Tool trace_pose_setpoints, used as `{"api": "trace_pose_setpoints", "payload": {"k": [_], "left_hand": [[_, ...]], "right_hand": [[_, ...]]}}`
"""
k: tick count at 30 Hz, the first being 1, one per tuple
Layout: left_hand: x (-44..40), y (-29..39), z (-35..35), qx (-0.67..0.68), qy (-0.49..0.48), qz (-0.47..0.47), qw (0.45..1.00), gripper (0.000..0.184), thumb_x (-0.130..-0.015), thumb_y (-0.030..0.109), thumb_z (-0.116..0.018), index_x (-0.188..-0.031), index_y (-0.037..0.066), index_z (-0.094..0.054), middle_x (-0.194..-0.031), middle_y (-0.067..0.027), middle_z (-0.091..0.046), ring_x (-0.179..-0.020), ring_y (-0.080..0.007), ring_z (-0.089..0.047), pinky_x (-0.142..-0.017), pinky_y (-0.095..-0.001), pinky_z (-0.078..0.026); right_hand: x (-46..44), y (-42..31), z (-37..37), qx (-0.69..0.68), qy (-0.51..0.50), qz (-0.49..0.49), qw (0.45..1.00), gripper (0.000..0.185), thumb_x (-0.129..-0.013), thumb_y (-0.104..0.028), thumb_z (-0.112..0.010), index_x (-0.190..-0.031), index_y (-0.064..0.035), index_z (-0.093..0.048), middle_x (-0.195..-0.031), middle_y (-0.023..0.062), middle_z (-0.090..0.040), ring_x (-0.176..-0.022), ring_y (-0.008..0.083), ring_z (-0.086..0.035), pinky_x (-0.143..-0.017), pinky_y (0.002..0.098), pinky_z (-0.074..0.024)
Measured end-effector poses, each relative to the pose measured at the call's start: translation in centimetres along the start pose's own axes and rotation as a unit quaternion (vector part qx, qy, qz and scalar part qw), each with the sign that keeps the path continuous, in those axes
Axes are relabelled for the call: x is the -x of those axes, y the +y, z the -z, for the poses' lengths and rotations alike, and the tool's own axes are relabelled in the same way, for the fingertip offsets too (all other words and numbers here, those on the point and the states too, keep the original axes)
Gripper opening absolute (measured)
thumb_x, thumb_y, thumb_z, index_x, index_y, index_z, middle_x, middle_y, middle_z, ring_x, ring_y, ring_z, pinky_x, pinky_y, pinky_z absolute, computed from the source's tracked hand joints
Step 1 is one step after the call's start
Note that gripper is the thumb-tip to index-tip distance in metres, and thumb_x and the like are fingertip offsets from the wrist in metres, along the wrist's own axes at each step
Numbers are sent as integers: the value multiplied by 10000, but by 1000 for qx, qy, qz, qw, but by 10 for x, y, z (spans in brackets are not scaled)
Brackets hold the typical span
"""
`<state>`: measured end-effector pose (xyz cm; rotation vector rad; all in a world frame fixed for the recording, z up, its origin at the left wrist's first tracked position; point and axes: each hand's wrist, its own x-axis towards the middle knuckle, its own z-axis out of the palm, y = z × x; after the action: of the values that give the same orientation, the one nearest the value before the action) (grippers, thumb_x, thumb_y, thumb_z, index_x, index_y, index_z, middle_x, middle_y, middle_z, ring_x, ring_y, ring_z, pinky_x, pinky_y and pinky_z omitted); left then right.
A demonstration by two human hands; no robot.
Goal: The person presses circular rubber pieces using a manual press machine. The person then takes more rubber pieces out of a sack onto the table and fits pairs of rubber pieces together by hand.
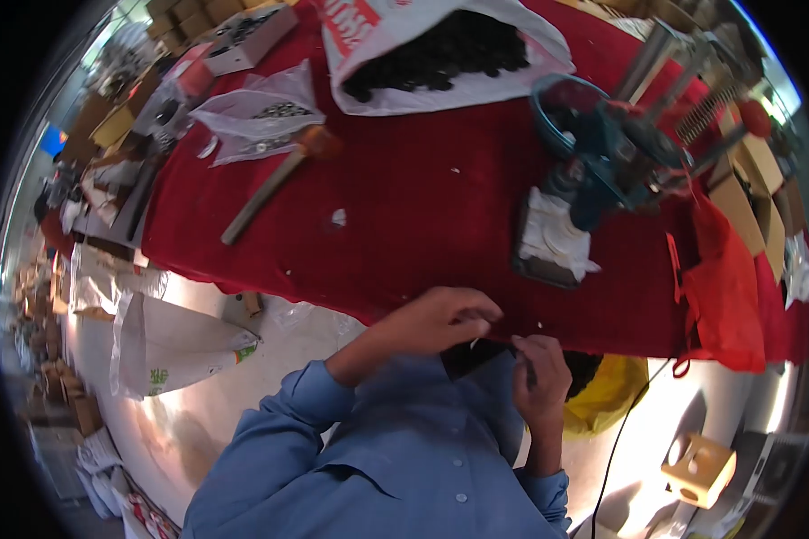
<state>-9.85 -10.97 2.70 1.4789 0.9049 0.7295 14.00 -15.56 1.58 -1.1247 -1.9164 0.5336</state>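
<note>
At the table's near edge, my left hand (pixel 445 319) reaches across with its fingers curled closed. My right hand (pixel 544 377) is just to the right and lower, its fingers bent and pressed together. What either hand holds is too small or hidden to make out. A dark flat thing (pixel 473 357) shows between and below the hands, in front of the blue shirt; its kind is unclear. Ahead on the red cloth (pixel 404 207) lies a hammer (pixel 274 184) with an orange-brown head.
A white sack of small black parts (pixel 440 58) lies at the back, beside a clear bag of metal pieces (pixel 274 117). To the right stand a teal hand press (pixel 611 166), a blue bowl (pixel 541 112) and a red bag (pixel 724 287). A yellow bag (pixel 611 400) sits below the edge.
</note>
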Motion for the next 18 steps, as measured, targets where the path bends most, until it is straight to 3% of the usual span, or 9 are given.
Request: {"api": "trace_pose_setpoints", "payload": {"k": [4, 7, 10, 11, 15, 17, 18], "left_hand": [[34, -1, 62, 12, 170, 31, 985, 267, -976, 47, -629, -1227, -35, -668, -1148, -148, -715, -1056, -228, -706, -920, -340, -555], [51, 7, 98, -216, 291, 7, 932, 241, -962, 39, -642, -1192, -15, -691, -1119, -121, -721, -1034, -207, -705, -882, -327, -553], [53, 9, 124, -190, 319, 24, 928, 221, -954, 47, -655, -1163, -1, -704, -1114, -110, -723, -1017, -207, -705, -872, -335, -551], [51, 17, 130, -248, 326, 21, 912, 235, -956, 62, -655, -1179, 2, -699, -1093, -105, -725, -1017, -205, -707, -895, -341, -553], [12, 14, 155, -105, 327, -8, 939, 353, -961, 82, -652, -1293, -36, -619, -1217, -149, -687, -1144, -214, -664, -989, -350, -520], [-30, 6, 176, -13, 321, -75, 944, 430, -963, 95, -653, -1352, -64, -561, -1297, -182, -650, -1224, -232, -627, -1047, -362, -490], [-50, 11, 187, -5, 351, -67, 934, 479, -949, 110, -667, -1370, -76, -534, -1322, -205, -627, -1238, -262, -619, -1047, -371, -489]], "right_hand": [[-28, -12, -24, -35, -73, 27, 996, 348, -789, 91, -661, -1107, -43, -702, -1000, 138, -663, -852, 313, -690, -725, 396, -572], [-50, -17, -39, -12, -115, 49, 992, 302, -813, 28, -692, -1106, -48, -702, -1010, 126, -664, -858, 312, -686, -735, 407, -571], [-80, -21, -48, 11, -156, 51, 986, 269, -837, -21, -703, -1103, -58, -702, -1008, 125, -664, -892, 325, -683, -766, 418, -563], [-91, -23, -52, 14, -158, 53, 986, 268, -840, -12, -702, -1106, -47, -700, -1008, 139, -667, -894, 326, -688, -774, 414, -563], [-156, -15, -81, -42, -127, 32, 991, 270, -850, -18, -703, -1119, -4, -684, -1025, 181, -674, -921, 343, -693, -837, 413, -559], [-209, -4, -106, -37, -71, 48, 996, 290, -884, -60, -706, -1160, 26, -679, -1082, 180, -705, -960, 294, -710, -872, 391, -560], [-240, 1, -118, -90, -71, -8, 993, 311, -903, -84, -707, -1189, 32, -675, -1114, 177, -715, -993, 267, -707, -896, 381, -555]]}}
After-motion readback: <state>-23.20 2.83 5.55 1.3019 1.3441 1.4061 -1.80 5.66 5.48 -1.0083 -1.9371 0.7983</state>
